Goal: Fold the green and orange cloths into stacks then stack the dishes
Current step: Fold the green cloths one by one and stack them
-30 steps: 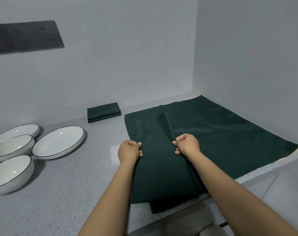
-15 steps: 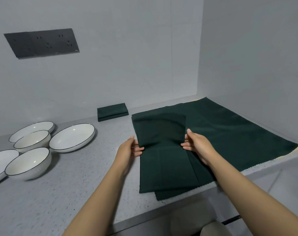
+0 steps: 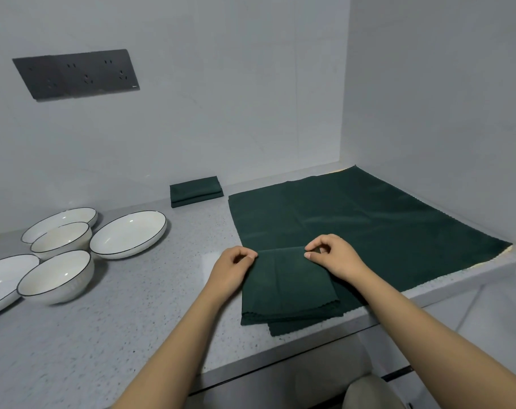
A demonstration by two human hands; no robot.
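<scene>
While the left hand [image 3: 234, 265] and right hand [image 3: 333, 256] each pinch a far corner of the half-folded green cloth [image 3: 289, 286] at the counter's near edge, the folding step is mid-way. Next, I'd judge, comes another fold, then a move to the folded stack [image 3: 196, 191] by the far wall; the dishes [image 3: 128, 234] wait unstacked at left.

Both hands [image 3: 231, 265] [image 3: 336, 256] pinch folded green cloth [image 3: 289, 284] — bowls [image 3: 56, 276] left.

A grey speckled counter [image 3: 109, 314] fills a corner between two plain, pale grey tiled walls. A dark multi-socket outlet panel [image 3: 77, 74] sits high on the back wall, toward the left. The light is soft and even. Below the counter's front edge, pale floor tiles [image 3: 486, 314] show at the right.
</scene>
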